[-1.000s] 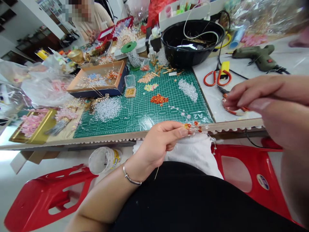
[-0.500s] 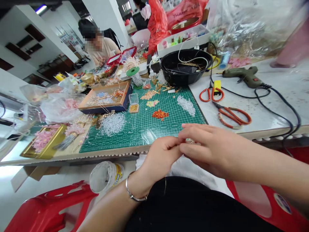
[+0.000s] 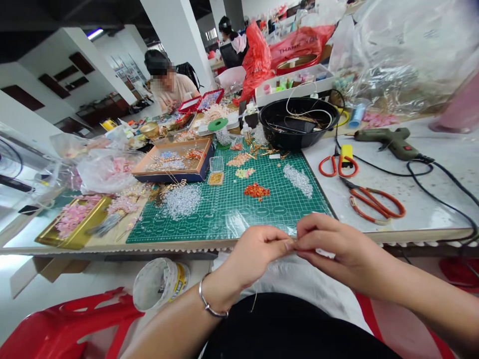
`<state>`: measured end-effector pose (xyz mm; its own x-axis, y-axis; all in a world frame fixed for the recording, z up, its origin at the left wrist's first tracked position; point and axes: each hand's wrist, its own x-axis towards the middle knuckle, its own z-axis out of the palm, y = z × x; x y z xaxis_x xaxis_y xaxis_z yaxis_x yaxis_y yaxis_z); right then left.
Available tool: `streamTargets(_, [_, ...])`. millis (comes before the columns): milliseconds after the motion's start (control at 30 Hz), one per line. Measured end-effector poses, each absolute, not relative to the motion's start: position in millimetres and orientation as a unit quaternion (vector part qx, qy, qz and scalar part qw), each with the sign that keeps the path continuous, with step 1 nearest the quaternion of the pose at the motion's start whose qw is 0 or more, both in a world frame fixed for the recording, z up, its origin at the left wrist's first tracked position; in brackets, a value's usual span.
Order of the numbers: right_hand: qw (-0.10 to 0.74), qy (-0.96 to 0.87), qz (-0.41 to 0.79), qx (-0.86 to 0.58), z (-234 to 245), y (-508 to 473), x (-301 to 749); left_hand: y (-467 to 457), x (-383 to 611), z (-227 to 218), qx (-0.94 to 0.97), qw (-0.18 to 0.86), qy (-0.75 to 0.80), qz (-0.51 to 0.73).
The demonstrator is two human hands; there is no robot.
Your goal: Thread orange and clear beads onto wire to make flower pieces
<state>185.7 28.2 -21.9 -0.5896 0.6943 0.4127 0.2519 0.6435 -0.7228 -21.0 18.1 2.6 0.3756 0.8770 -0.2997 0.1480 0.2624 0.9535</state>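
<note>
My left hand, with a silver bangle at the wrist, is closed in a pinch in front of the table edge. A thin wire hangs below it against the dark clothing. My right hand meets it fingertip to fingertip, its thumb and fingers pinched together too. Whatever sits between the fingertips is too small and too covered to make out. Just beyond the hands lies a green cutting mat bearing a pile of orange-red beads, clear beads and pale clear pieces.
Red-handled scissors, red-handled pliers and a glue gun with its cord lie on the right. A black basin stands behind the mat, an open box to the left. Another person sits across the table.
The view has shifted, so the table sits slightly lower and further right. My right hand's fingers have drawn from a flatter pose over the left fingertips into a pinch against them.
</note>
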Motion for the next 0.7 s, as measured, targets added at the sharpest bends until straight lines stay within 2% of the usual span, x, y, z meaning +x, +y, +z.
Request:
streamTargets(300, [0.357, -0.565, 0.647, -0.368, -24, 32, 180, 14, -27, 9, 0.725, 0.424, 0.490, 0.234])
streamTargets(500, [0.374, -0.458, 0.716, -0.372, -19, 23, 178, 8, -30, 0, 0.812, 0.268, 0.448, 0.261])
streamTargets(700, [0.370, -0.461, 0.709, -0.385, -16, 20, 184, 8, -30, 0, 0.827, 0.212, 0.431, 0.292])
